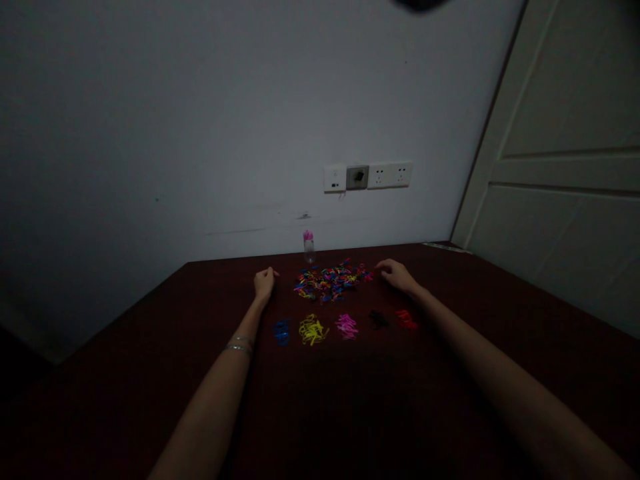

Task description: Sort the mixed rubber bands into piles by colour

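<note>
A mixed heap of small coloured rubber bands (333, 280) lies towards the back of the dark red table. Left of the heap, my left hand (265, 283) is closed, a tiny reddish bit showing at its fingertips; what it holds is too small to name. At the heap's right edge, my right hand (396, 275) has its fingers bent together, and their grip is hard to see. Nearer me, sorted piles form a row: blue bands (281, 332), yellow bands (313, 330), pink bands (347, 326), black bands (379, 319) and red bands (406, 319).
Behind the heap, a clear bottle with a pink top (309, 247) stands upright near the wall. Sockets and switches (367, 177) are set in the wall above the table (165, 313). A pale panelled door (560, 193) rises at the right. The light is dim.
</note>
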A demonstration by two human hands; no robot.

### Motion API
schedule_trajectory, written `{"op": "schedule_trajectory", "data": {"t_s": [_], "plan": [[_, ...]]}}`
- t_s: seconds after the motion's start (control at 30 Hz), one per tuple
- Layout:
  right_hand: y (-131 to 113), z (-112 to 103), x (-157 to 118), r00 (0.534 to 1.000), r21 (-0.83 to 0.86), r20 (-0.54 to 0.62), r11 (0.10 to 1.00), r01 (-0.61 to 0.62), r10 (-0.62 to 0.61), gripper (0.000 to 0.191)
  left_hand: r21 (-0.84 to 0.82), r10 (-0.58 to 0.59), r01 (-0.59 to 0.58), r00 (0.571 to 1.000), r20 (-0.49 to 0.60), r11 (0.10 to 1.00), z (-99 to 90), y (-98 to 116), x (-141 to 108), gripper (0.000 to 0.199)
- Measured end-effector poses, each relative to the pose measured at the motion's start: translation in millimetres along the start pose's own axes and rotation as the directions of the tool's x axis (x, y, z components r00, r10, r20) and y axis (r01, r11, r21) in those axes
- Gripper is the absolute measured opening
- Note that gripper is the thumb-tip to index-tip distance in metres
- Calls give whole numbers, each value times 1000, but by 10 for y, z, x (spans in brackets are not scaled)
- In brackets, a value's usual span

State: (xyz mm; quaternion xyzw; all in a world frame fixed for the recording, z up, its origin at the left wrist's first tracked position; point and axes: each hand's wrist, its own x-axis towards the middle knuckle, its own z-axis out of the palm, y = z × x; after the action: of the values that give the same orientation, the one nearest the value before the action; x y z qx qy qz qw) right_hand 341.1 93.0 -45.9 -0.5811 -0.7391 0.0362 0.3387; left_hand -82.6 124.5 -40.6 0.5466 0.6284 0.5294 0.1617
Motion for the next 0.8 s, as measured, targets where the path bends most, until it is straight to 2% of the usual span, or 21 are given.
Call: {"op": "schedule_trajectory", "data": {"t_s": [0.1,0.23,0.37,0.7,0.8], "plan": [[-1,33,109,996,-76,85,997,3,3,29,2,-10,10,1000,-5,1000,-12,-2,-5,41],[17,47,198,977,-186,196,982,-41,78,34,-15,-25,25,999,-23,1000,-21,1,-16,39],[17,46,230,957,-243,282,970,1,70,32,-21,-24,24,999,-22,999,-22,5,-27,38],[-11,11,237,954,-253,299,967,40,38,35,-58,-27,27,1000,3,998,-4,-28,-10,37],[-17,11,234,958,-250,282,968,16,57,34,-84,-24,25,1000,9,996,-2,-36,-5,36]]}}
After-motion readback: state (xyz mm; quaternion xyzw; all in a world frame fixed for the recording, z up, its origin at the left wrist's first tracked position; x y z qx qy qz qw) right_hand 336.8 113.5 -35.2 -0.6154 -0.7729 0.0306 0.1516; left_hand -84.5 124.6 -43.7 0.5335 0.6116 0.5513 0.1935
